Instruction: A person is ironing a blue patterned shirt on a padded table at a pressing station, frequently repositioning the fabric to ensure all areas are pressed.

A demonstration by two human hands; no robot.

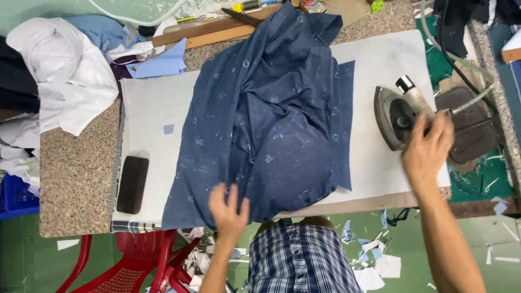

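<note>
The left hand (228,209) lies flat, fingers spread, on the near hem of a rumpled dark-blue patterned shirt (271,119) spread over the white padded desk (152,108). The right hand (429,149) curls round the handle of a pointed metal iron (396,116) just beside the shirt.

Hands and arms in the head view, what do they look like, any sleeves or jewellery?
Both forearms are bare, no sleeves in view. The left hand and the right hand show no gloves, and I see no watch or rings. Below them is a blue, white and black plaid checked garment.
</note>
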